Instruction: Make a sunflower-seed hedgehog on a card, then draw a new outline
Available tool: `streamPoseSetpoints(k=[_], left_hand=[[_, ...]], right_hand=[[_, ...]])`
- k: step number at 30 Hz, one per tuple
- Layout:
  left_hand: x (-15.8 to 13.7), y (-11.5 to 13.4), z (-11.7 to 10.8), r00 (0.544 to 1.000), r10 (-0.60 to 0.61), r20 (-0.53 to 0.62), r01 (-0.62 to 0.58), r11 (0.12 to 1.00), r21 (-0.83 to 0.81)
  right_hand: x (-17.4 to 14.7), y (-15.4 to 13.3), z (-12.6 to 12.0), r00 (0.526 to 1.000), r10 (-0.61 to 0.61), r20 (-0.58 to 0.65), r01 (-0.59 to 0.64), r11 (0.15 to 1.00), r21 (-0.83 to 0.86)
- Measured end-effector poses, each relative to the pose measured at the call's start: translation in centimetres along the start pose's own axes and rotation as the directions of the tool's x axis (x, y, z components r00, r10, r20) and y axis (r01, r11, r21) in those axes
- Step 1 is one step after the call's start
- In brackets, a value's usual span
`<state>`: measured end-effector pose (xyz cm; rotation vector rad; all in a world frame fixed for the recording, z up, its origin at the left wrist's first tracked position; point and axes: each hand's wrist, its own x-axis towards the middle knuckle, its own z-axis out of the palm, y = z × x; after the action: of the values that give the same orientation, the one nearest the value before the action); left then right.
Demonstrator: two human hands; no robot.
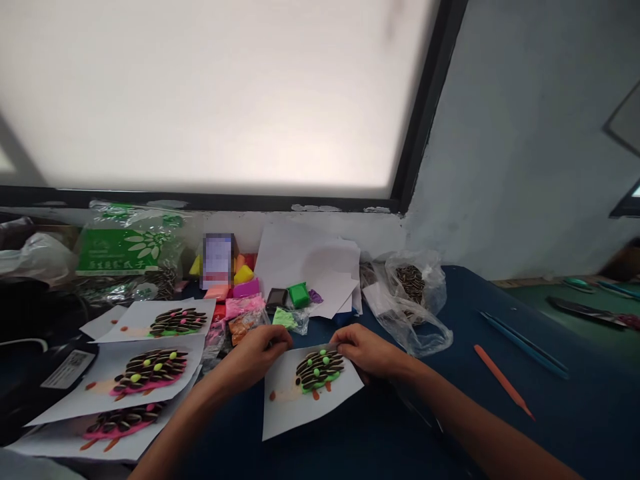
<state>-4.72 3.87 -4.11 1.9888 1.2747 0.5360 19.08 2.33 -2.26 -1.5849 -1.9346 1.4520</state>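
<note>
A white paper card (280, 420) is in front of me, bearing a hedgehog made of striped sunflower seeds (320, 367) on green clay. Light green clay dots sit among the seeds, and small orange feet are below. My left hand (263, 350) is closed at the card's upper left edge, its fingertips pinched together. At the upper right corner, my right hand (367, 350) grips the card between thumb and fingers, some of which are hidden behind it. Just beyond the left fingertips lies a packet of light green clay (285, 319).
Finished hedgehog cards (65, 407) overlap on the left. Coloured clay packets (245, 288), a seed bag (120, 250) and white paper sheets (305, 253) are at the back. Right of them lie a plastic bag of seeds (413, 287), an orange tool (503, 380) and blue tweezers (525, 347).
</note>
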Motion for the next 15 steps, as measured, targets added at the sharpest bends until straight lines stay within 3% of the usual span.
streamPoseSetpoints(k=[5, 9, 15], left_hand=[[0.4, -0.1, 0.2, 0.986, -0.116, -0.121, 0.094, 0.98, -0.173], [1.0, -1.0, 0.7, 0.96, -0.238, -0.145, 0.18, 0.927, -0.33], [1.2, -1.8, 1.5, 0.956, -0.219, -0.195, 0.148, 0.934, -0.325]], right_hand=[[-0.3, -0.3, -1.0, 1.0, 0.0, -0.019, 0.0, 1.0, 0.027], [-0.5, -0.6, -2.4, 0.997, -0.028, -0.067, 0.03, 0.999, 0.026], [-0.8, -1.8, -3.5, 0.99, -0.053, -0.127, 0.058, 0.998, 0.035]])
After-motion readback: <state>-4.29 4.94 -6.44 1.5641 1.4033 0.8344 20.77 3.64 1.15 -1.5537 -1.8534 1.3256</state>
